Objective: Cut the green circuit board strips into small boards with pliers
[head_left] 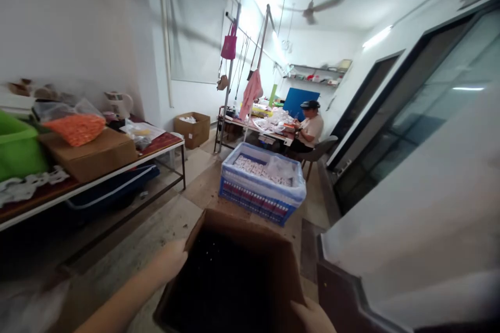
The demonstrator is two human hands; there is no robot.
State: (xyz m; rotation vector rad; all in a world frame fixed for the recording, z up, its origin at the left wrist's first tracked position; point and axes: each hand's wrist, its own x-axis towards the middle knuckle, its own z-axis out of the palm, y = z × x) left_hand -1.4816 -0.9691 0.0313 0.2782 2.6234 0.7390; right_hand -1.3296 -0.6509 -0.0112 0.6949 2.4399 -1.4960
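Between my two hands is a cardboard box [287,265], its top open toward me. My left hand [174,260] grips the upper left edge, the fingers closed over the rim and partly hidden. At the lower right, my right hand [312,315] clasps the opposite side of the same box. The inside is very dark, with a few tiny white specks; I cannot make out what it holds. Just beyond the box stands a blue plastic crate [258,203] lined with clear plastic, with many small white pieces in it.
To the left, a table [156,148] carries a flat carton [89,158], a bag of orange pieces [78,127] and a green bin [19,148]. Another cardboard box [197,132] stands by the wall. A person [310,127] sits at the cluttered far table. A wall corner [344,250] juts in at right.
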